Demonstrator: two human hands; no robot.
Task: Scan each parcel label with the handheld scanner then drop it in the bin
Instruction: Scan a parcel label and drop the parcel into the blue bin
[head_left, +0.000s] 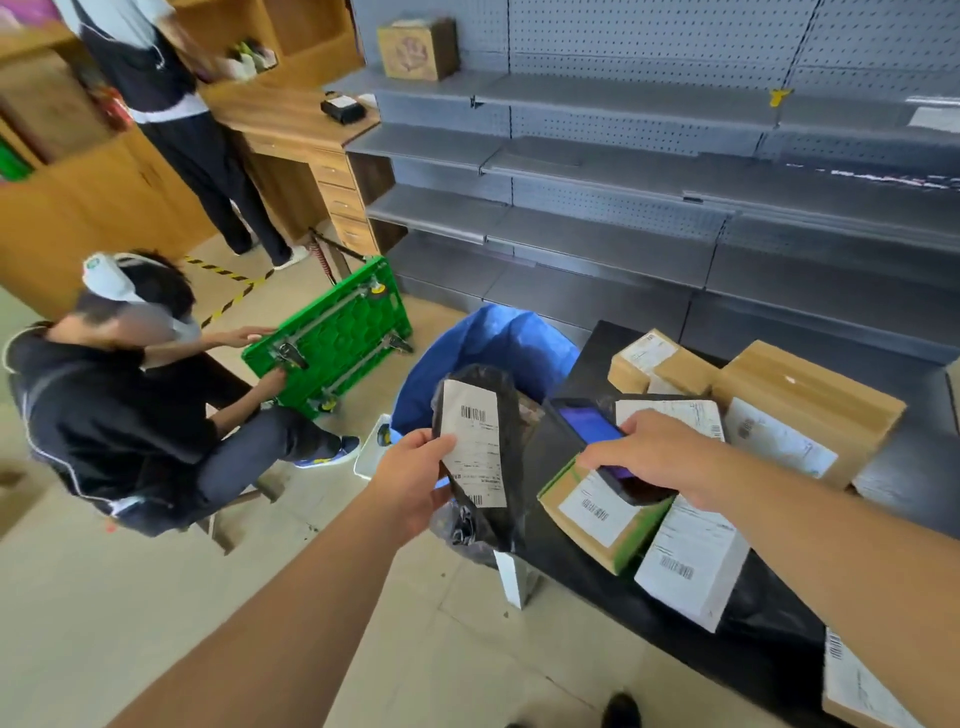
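The left hand grips the bag, label facing the scanner clasped by the right hand at three o'clock; squaring them should help.

Parcel stockroom — pegboard shelving; boxes

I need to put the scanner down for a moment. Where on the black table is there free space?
The black table is bare along its far right side, beyond the large cardboard box, and along the far edge behind the small box. The middle, under the right hand with the scanner, is crowded with parcels.
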